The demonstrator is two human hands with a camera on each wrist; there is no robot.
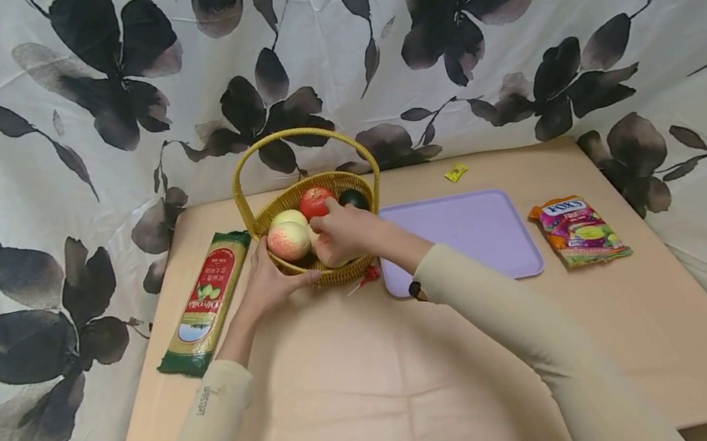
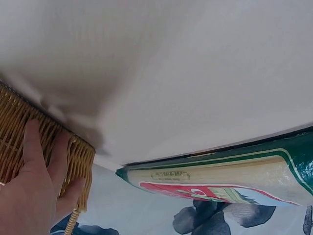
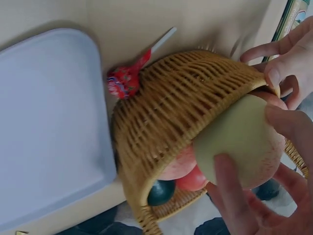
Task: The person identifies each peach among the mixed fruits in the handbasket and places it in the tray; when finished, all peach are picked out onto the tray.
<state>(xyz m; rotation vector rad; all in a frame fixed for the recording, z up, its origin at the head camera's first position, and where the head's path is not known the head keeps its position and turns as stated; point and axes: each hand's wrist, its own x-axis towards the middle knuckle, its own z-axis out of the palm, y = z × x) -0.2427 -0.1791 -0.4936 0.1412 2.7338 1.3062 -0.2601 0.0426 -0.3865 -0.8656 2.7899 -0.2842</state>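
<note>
A yellow wicker basket [image 1: 347, 274] with a tall arched handle stands toward the table's back. My left hand [image 1: 268, 279] holds its near-left side, fingers along the outer wicker [image 2: 49, 142] in the left wrist view. Over the basket, my right hand [image 1: 351, 230] grips a pale peach [image 3: 239, 142] with a pink blush, thumb and fingers around it. Another peach [image 1: 289, 241], a pale yellowish fruit [image 1: 291, 217], a round red fruit [image 1: 315, 201] and a dark green fruit [image 1: 353, 198] lie inside. My right hand partly hides the contents.
Right of the basket lies a lilac tray [image 1: 463, 237]. A red-wrapped lollipop [image 3: 124, 81] lies against the basket's near side. A green and red pasta packet [image 1: 208, 301] is at left, a FOX'S candy bag [image 1: 578, 230] at right. A small yellow packet [image 1: 455, 172] lies behind the tray.
</note>
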